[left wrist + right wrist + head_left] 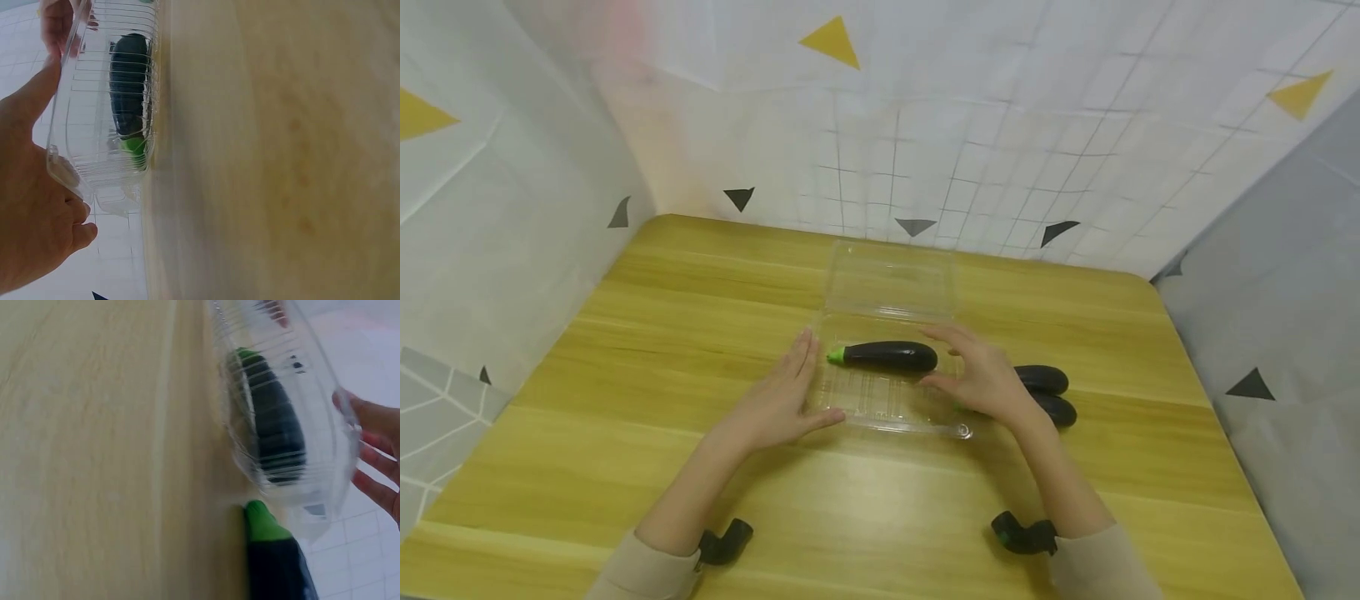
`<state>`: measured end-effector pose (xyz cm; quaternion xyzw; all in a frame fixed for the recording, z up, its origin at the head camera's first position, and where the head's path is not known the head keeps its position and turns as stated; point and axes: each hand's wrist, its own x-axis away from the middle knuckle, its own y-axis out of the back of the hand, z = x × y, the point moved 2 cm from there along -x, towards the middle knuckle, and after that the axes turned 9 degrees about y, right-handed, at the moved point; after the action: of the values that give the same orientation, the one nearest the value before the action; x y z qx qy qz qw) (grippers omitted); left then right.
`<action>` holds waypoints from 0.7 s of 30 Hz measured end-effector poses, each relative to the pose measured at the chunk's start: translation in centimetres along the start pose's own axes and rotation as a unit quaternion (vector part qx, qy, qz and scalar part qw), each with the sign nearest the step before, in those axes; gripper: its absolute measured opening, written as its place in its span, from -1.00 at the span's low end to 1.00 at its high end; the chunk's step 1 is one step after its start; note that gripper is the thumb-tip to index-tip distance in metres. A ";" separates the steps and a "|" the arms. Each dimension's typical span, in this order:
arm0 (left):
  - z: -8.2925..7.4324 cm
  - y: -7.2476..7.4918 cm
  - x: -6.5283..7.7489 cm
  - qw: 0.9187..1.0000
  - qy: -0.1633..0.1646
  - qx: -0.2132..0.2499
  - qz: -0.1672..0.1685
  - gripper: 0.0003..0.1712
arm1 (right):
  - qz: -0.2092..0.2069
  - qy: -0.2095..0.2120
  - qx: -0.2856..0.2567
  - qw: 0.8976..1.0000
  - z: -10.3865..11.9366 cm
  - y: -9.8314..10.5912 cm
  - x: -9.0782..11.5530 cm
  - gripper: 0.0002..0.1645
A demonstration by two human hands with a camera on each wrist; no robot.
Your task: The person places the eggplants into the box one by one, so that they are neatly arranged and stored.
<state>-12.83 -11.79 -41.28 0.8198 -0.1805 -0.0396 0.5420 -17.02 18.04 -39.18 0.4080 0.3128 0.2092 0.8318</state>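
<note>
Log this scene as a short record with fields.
Container: clear plastic hinged box, its transparent lid folded open, away from the person
Inside: one glossy dark eggplant, green stem end pointing left
Outside: two more dark eggplants right of the box, partly hidden by the right arm
Left hand: at the box's left side, fingers extended
Right hand: at the box's right side, thumb and fingers spread apart
Surface: yellowish wood-grain table

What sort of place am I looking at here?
Probably a screened-off tabletop work area: a wood-grain table has pale patterned sheeting along its back and both sides, and an open clear container sits on top.
</note>
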 end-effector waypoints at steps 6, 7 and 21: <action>0.0 -0.1 0.0 1.000 0.003 0.004 0.004 0.29 | -0.026 0.010 -0.042 0.999 0.6 1.6 1.2 -0.22; 0.0 -0.1 0.0 1.000 0.003 0.003 0.004 0.29 | -0.030 0.014 -0.042 0.999 0.6 1.7 1.3 -0.23; 0.0 -0.1 -0.1 1.000 -0.002 0.002 0.001 0.27 | -0.094 0.074 -0.029 0.992 0.4 3.6 3.3 -0.18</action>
<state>-12.87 -11.72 -41.43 0.8207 -0.1825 -0.0408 0.5399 -14.68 21.86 -37.21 0.3361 0.4047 0.1685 0.8336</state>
